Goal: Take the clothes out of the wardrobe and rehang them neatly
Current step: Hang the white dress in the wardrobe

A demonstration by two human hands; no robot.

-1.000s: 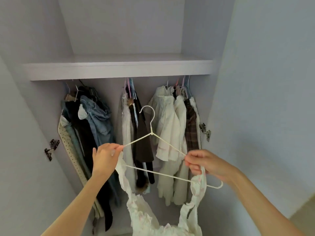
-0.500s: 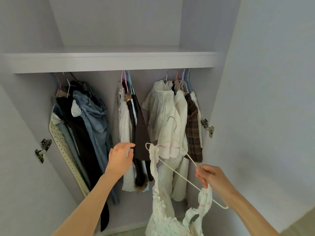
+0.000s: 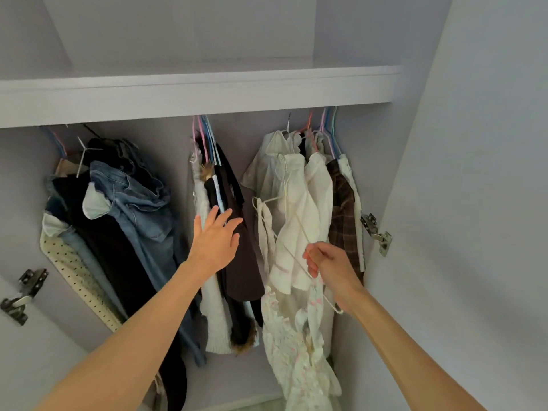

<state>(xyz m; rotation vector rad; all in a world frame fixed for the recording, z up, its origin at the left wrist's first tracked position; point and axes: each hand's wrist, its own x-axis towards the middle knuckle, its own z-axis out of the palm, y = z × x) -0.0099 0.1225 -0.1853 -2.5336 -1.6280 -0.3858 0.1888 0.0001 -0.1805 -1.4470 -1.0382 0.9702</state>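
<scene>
The white ruffled garment (image 3: pixel 293 336) hangs by its straps from a thin white hanger (image 3: pixel 292 229), out in front of the open wardrobe (image 3: pixel 207 93), low and right of centre. One strap is looped over the hanger's upper left end, the other bunches under the right hand. The hanger is tilted, running from upper left down to lower right, its lower end poking out below the wrist. The right hand (image 3: pixel 327 262) has its fingers curled tight round the hanger wire, pinching it together with the strap. The left hand (image 3: pixel 215 240) is spread, fingers straight and fanned, its fingertips against the dark brown garment (image 3: pixel 237 262) in the middle bunch. That middle bunch hangs from pink and blue hangers (image 3: pixel 204 137) under the shelf, with a cream knit piece (image 3: pixel 213 315) and a fur trim beside the brown one. Behind the held hanger hangs the right-hand bunch: cream shirts (image 3: pixel 299 179) and a brown plaid piece (image 3: pixel 341 215). Over on the left hang blue jeans (image 3: pixel 139 203), dark clothes and a dotted cream fabric (image 3: pixel 77 271). Metal hinges (image 3: pixel 376 232) sit on both side walls.
</scene>
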